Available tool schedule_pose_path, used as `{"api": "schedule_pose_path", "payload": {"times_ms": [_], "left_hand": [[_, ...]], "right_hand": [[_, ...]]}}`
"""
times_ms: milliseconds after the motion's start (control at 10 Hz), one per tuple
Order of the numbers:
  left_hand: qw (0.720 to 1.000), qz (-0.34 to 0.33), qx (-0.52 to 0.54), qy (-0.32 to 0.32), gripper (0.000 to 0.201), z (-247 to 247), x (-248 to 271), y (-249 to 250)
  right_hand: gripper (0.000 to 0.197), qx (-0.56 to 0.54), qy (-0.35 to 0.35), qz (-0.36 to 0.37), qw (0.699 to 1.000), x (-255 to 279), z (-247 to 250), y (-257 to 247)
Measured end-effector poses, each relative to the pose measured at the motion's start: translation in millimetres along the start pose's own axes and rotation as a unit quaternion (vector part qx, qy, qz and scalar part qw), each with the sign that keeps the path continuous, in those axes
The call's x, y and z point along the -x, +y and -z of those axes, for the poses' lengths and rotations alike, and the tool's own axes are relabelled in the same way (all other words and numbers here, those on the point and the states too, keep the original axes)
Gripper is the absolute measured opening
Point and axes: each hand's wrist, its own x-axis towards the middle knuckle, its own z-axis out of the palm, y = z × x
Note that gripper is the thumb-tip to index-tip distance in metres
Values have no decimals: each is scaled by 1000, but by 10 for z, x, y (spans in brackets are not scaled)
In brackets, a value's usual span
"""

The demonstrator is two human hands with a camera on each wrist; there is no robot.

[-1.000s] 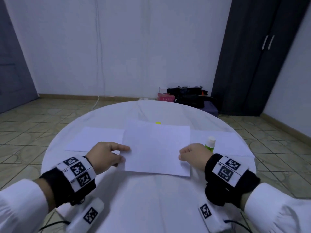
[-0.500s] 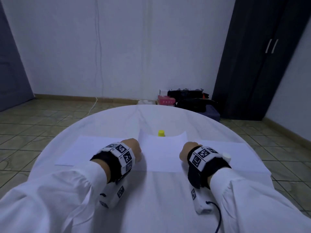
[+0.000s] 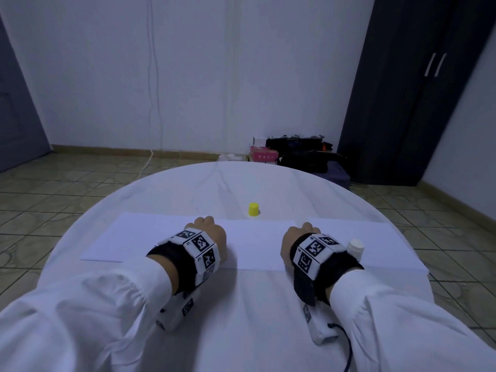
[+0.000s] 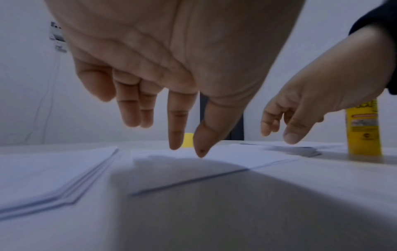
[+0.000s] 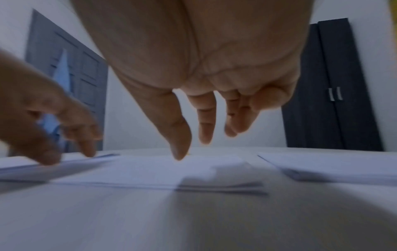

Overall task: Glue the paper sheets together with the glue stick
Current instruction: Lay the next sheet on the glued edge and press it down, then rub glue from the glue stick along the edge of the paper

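A single white sheet lies flat on the round white table between two paper stacks. My left hand hovers over its left part with straight fingers pointing down; the thumb tip touches the sheet. My right hand is over its right part, and its thumb tip touches the paper. The glue stick, yellow with a white top, stands upright just right of my right wrist. Its yellow cap stands beyond the sheet.
One stack of white sheets lies left of the middle sheet, another to the right. Behind the table are a tiled floor, bags against the wall and a dark wardrobe.
A second ago both hands pinched the sheet's near edge. Now the sheet lies flat, farther forward, the hands are over it with fingers pointing down, and the yellow cap shows.
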Motion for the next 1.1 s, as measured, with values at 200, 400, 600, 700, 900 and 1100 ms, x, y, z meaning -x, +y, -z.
{"api": "schedule_pose_path", "payload": {"times_ms": [200, 400, 600, 700, 900, 1100], "left_hand": [[998, -52, 33, 33, 38, 199, 178, 325], [995, -100, -1, 10, 36, 435, 216, 872], [994, -110, 6, 10, 18, 636, 12, 1281], [990, -138, -3, 14, 29, 732, -108, 1428], [984, -179, -1, -9, 50, 819, -438, 1685], [992, -119, -18, -35, 84, 604, -928, 1953]], "right_hand": [[34, -37, -15, 99, 994, 412, -233, 294], [16, -29, -64, 111, 991, 674, -657, 892], [13, -83, -28, -2, 996, 530, -627, 1550], [46, -103, 11, -26, 994, 341, -526, 1765], [59, -37, -53, 59, 996, 109, -398, 1822], [58, -17, -72, 92, 993, -29, -393, 1835]]}}
